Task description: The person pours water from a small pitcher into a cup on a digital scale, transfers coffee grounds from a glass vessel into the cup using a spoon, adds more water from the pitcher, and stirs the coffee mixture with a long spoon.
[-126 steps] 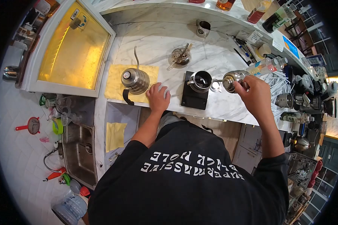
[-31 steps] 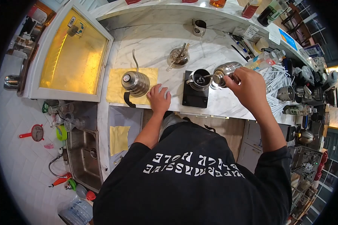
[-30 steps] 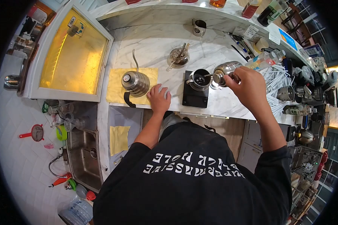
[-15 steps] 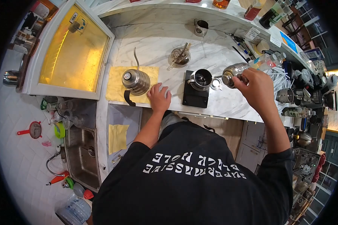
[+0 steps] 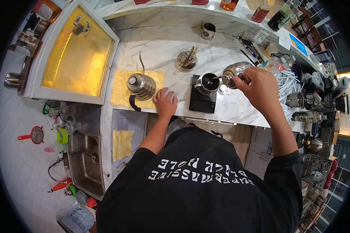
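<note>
My right hand (image 5: 257, 83) grips a small steel kettle (image 5: 234, 73), tilted with its spout at the rim of a steel cup (image 5: 208, 84). Dark contents show inside that cup, which stands on a black scale (image 5: 202, 103). My left hand (image 5: 165, 103) rests on the counter edge, fingers spread, holding nothing. Just left of it, a gooseneck kettle (image 5: 144, 86) with a black handle stands on a yellow cloth (image 5: 118, 87). Behind the scale sits a glass pot (image 5: 186, 61) with a spoon in it. A small shiny round item (image 5: 223, 89) lies beside the cup, partly under the kettle.
A dark-mouthed mug (image 5: 208, 31) stands at the counter's back. Pens (image 5: 252, 49), bottles (image 5: 278, 64) and white straws (image 5: 289, 83) crowd the right side. A yellow-lit glass door (image 5: 77, 50) stands at the left, above a sink (image 5: 83, 163).
Since half a second ago, my right hand has moved the small kettle left, bringing its spout back over the cup. My left hand stays on the counter edge.
</note>
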A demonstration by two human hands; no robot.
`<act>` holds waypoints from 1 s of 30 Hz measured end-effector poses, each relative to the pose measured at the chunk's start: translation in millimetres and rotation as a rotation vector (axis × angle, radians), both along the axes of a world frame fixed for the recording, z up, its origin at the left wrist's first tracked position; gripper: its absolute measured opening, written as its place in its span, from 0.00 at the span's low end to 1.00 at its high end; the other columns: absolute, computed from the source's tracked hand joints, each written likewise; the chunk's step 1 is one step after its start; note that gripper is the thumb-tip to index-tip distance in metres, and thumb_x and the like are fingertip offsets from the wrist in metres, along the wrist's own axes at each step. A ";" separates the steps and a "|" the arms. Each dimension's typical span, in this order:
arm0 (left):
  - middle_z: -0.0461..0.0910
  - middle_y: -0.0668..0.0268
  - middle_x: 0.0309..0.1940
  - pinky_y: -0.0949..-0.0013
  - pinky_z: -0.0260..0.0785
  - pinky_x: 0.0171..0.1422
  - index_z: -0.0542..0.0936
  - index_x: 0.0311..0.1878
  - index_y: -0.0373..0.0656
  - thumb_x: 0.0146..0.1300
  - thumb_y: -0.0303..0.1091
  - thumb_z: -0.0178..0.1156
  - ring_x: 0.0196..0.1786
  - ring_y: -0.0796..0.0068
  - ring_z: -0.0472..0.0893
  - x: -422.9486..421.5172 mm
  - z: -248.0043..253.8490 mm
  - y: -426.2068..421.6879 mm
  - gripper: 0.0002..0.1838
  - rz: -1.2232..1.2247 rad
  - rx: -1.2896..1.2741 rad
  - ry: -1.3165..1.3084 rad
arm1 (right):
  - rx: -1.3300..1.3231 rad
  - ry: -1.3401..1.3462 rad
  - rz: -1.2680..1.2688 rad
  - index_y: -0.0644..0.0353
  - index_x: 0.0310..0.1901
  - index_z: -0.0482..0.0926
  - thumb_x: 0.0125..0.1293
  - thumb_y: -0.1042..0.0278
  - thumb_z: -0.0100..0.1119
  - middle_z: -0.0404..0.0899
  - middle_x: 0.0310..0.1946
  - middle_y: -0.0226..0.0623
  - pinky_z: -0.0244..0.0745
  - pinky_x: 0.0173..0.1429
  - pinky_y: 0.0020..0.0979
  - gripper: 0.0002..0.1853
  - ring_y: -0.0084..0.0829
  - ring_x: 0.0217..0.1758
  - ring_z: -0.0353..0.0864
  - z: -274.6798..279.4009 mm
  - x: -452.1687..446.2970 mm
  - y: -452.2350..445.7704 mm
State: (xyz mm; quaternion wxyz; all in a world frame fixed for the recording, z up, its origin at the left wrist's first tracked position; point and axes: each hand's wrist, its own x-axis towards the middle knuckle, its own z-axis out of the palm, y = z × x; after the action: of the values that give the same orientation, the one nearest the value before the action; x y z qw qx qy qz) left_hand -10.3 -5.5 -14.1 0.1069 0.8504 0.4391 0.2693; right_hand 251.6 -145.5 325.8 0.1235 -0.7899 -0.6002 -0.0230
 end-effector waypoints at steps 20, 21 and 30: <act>0.79 0.63 0.60 0.49 0.59 0.69 0.88 0.46 0.51 0.60 0.39 0.70 0.68 0.59 0.73 -0.2 0.4 0.0 0.12 -0.004 0.023 -0.028 | -0.084 0.034 0.011 0.63 0.29 0.85 0.63 0.52 0.71 0.85 0.30 0.44 0.78 0.40 0.48 0.19 0.50 0.35 0.87 -7.1 5.2 -4.6; 0.79 0.63 0.60 0.49 0.59 0.69 0.89 0.47 0.51 0.60 0.39 0.70 0.68 0.59 0.73 -0.2 -0.3 0.5 0.12 -0.005 0.022 -0.026 | -0.087 0.031 0.005 0.63 0.29 0.85 0.63 0.52 0.71 0.85 0.30 0.44 0.78 0.40 0.48 0.19 0.50 0.35 0.87 -7.8 4.3 -2.7; 0.79 0.63 0.60 0.48 0.60 0.70 0.88 0.48 0.52 0.60 0.40 0.69 0.67 0.58 0.73 -0.6 1.4 0.3 0.13 -0.003 0.010 -0.015 | -0.062 0.014 0.008 0.65 0.29 0.85 0.62 0.51 0.71 0.85 0.30 0.46 0.79 0.41 0.48 0.20 0.50 0.35 0.87 -6.5 5.1 15.4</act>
State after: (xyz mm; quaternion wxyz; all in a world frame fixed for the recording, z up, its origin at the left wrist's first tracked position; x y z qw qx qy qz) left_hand -10.9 -5.2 -12.7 0.1066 0.8495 0.4357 0.2776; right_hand 256.7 -130.1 319.3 0.1032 -0.7910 -0.6030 0.0014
